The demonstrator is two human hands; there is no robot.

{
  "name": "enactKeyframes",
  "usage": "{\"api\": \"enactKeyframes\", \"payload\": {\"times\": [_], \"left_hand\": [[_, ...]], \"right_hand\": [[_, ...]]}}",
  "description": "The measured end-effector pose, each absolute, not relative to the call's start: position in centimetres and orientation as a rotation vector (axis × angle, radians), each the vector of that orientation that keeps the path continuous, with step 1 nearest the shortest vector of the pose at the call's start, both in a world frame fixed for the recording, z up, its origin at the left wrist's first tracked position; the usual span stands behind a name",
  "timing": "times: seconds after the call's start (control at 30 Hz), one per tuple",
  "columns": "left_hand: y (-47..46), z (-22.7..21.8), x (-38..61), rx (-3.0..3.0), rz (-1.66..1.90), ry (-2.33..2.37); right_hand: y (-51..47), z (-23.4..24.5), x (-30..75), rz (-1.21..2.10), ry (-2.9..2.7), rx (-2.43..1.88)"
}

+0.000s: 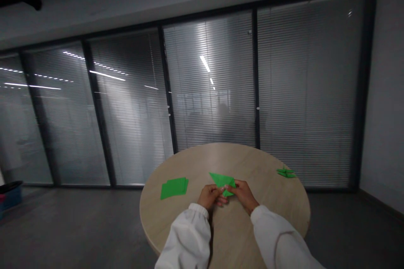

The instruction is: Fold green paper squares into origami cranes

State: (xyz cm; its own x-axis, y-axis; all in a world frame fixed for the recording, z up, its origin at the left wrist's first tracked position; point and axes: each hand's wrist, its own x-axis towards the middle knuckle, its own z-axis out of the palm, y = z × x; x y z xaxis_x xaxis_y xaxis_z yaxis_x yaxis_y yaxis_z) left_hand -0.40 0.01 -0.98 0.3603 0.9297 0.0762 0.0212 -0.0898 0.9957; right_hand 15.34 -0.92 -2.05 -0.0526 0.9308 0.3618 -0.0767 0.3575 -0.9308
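A partly folded sheet of green paper [223, 179] is held above the round table, with a pointed corner toward the upper left. My left hand [212, 196] pinches its lower left part, thumb on top. On the other side my right hand [243, 193] grips the paper's right edge, its thumb close to the left one. The fingers hide part of the folds. To the left lies a small stack of green paper sheets [175, 188]. Several folded green paper pieces [285, 172] rest together near the table's right edge.
The round wooden table [221, 155] stands before a glass partition with blinds [211, 84]. Grey floor [94, 227] surrounds it. A blue bin with a dark liner [11, 195] is at the far left, and a white wall [386, 92] at the right.
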Motion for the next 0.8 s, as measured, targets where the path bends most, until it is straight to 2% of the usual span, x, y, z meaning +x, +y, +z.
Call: {"api": "enactKeyframes", "payload": {"times": [0.2, 0.47, 0.8], "left_hand": [[0.0, -0.9, -0.6, 1.515, 1.000, 0.891], [0.0, -1.2, -0.4, 1.535, 0.813, 0.855], [0.5, -1.5, -0.5, 1.574, 0.944, 0.921]], "right_hand": [[-1.3, -1.8, 15.2, 1.024, -1.329, -0.834], [-1.4, -1.6, 15.4, 1.022, -1.312, -0.843], [-0.5, -2.7, 15.5, 1.044, -1.284, -0.850]]}}
